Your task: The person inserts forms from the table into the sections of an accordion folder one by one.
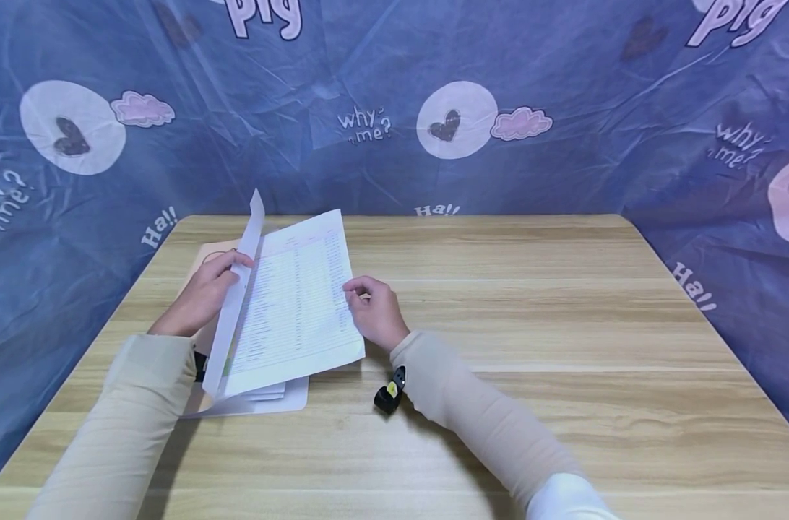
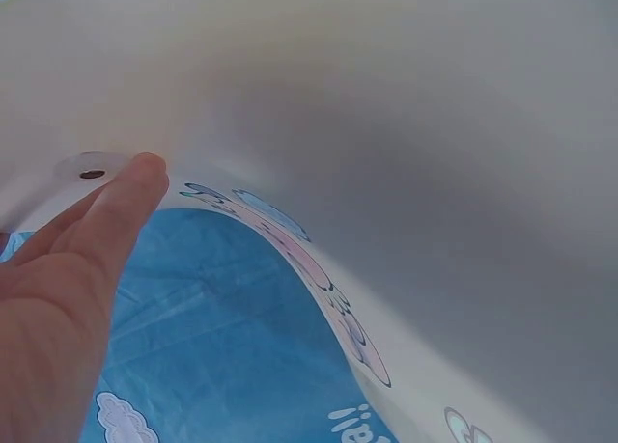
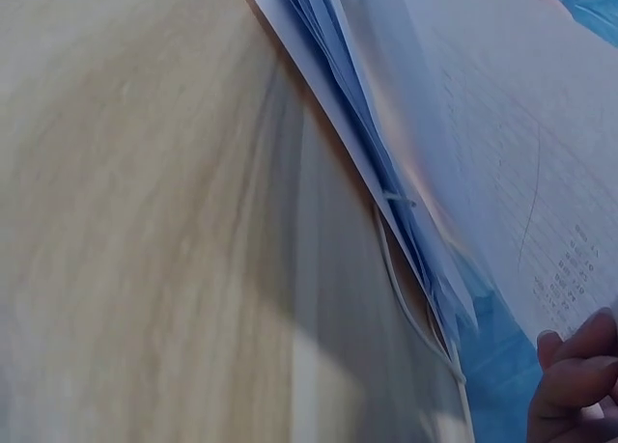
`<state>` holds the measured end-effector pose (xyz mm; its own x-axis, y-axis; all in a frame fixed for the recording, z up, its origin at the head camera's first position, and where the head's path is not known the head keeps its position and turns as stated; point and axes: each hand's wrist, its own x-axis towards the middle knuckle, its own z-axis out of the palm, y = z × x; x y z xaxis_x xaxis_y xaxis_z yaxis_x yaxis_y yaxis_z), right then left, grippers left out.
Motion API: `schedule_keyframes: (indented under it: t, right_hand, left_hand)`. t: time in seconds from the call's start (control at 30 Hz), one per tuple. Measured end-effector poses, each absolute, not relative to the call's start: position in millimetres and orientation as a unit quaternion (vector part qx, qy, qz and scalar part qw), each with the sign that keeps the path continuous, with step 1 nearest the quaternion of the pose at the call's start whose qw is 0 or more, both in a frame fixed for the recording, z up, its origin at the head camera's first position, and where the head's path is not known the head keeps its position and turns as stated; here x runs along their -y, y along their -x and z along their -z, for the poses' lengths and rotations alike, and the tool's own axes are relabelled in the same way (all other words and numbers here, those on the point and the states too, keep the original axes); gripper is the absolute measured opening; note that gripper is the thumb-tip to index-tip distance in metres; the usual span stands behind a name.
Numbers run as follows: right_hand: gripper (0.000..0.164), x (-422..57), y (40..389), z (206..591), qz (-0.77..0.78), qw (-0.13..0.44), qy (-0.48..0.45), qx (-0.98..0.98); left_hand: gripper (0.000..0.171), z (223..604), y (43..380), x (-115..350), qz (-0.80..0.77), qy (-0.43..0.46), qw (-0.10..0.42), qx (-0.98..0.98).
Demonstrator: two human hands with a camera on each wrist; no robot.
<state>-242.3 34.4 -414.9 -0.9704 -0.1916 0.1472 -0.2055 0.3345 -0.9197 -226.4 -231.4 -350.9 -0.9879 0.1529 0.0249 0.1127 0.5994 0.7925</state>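
A white paper folder [image 1: 293, 399] with a raised cover lies on the left of the table. My left hand [image 1: 202, 292] grips that cover [image 1: 222, 347] and holds it upright. In the left wrist view, its fingers [image 2: 106, 221] touch the cover beside a small hole [image 2: 93, 175], near a printed cartoon pattern. My right hand [image 1: 378, 312] pinches the right edge of a sheet of paper [image 1: 290, 303] printed with a table of rows. The sheet slants up out of the folder. In the right wrist view, several more papers [image 3: 343, 71] are stacked inside.
A thin white string [image 3: 401, 303] hangs from the folder's edge. A peach-coloured surface [image 1: 215, 249] shows behind the left hand. The wooden table [image 1: 531, 325] extends to the right, and a blue patterned cloth [image 1: 394, 173] hangs behind it.
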Motion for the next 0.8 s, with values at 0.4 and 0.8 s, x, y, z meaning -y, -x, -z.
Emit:
schedule_keyframes:
  t: [0.4,0.8]
  right_hand:
    - [0.016,-21,240,418,-0.573,0.013,-0.124,0.810]
    - [0.016,-9,236,416,-0.574,0.010,-0.119,0.810]
  left_hand:
    - [0.038,350,228,232,-0.437,-0.066,0.030,-0.896]
    - [0.036,351,228,231,-0.428,-0.086,0.019,-0.899]
